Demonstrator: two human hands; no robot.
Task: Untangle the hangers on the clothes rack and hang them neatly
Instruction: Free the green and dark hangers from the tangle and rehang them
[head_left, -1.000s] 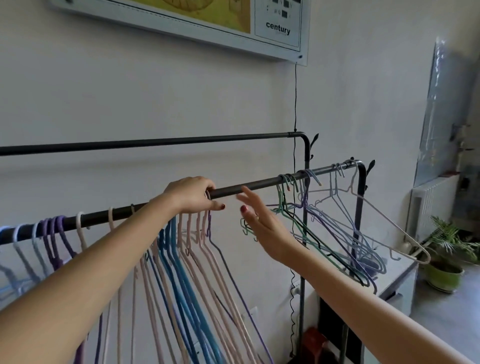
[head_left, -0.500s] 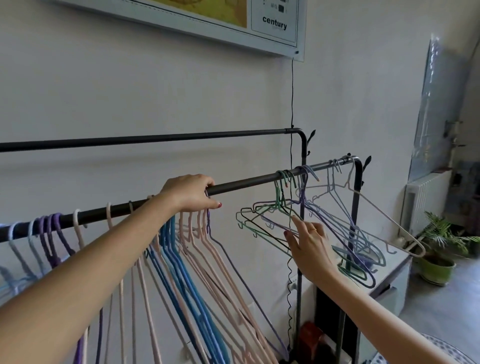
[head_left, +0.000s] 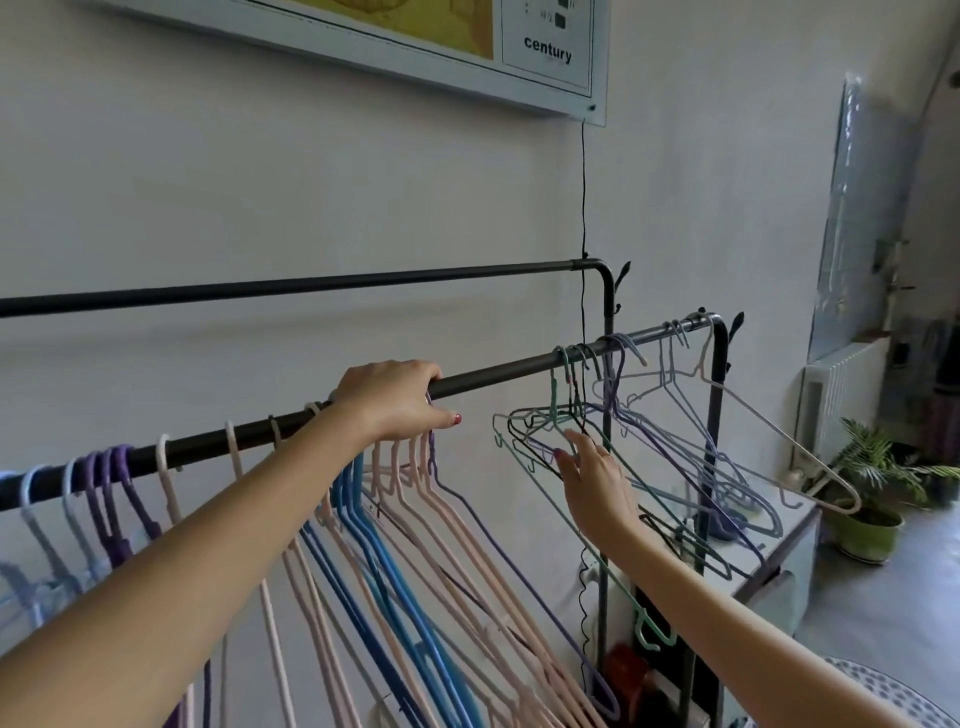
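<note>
The person's left hand is draped over the front rail of the clothes rack, its fingers curled down over the bar and pressed together against the hooks of the pink hangers that hang just beneath them; a purple hanger drops from the same spot, at the thumb side of the grip. Behind the wrist, the blue hangers and then more purple and pale ones line the rail in order. The right hand reaches in below the rail with its fingers straight and slightly spread, the fingertips touching the black and green wires at the near edge of the tangled hangers. That knot of green, black, purple and light blue hangers hangs askew beyond the fingertips, hooked near the rail's far end. Farther off, a white hanger tilts outward, and the back rail runs close to the wall
</note>
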